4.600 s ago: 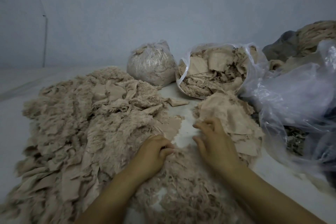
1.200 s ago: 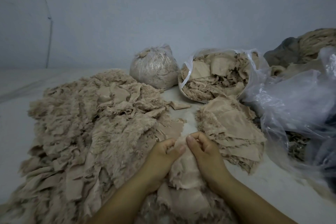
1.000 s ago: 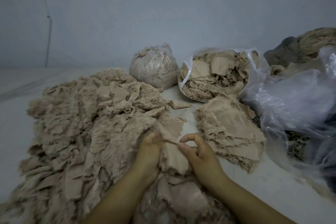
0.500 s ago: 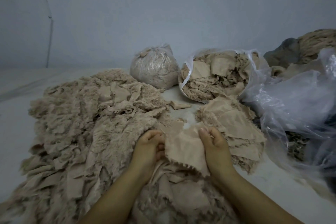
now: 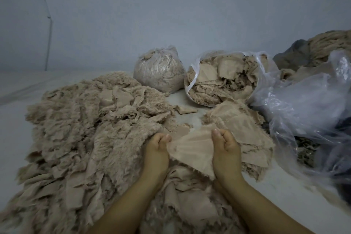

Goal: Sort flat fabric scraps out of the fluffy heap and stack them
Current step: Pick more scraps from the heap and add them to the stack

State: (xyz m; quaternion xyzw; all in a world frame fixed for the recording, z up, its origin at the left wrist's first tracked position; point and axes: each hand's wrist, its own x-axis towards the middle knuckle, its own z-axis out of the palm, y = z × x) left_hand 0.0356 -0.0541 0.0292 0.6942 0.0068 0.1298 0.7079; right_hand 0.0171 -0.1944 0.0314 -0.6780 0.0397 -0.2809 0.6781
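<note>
A big fluffy beige heap point(image 5: 81, 129) of furry offcuts covers the left and centre of the white surface. Both my hands hold one flat beige fabric scrap point(image 5: 191, 152) stretched between them above the heap's near edge. My left hand point(image 5: 156, 144) pinches its left edge with curled fingers. My right hand point(image 5: 224, 144) grips its right edge, thumb on top. Just right of my hands lies the stack of flat scraps point(image 5: 245, 129), fuzzy at its rim.
A tied clear bag of fluff point(image 5: 158, 70) and an open plastic bag of scraps point(image 5: 224, 80) stand at the back. Crumpled clear plastic point(image 5: 307, 112) and a dark bundle point(image 5: 296, 57) crowd the right. One small loose scrap point(image 5: 185, 109) lies on the surface.
My hands pulled a scrap out of the heap, turned it and spread it flat between them. It now sits slightly higher and wider than half a second ago.
</note>
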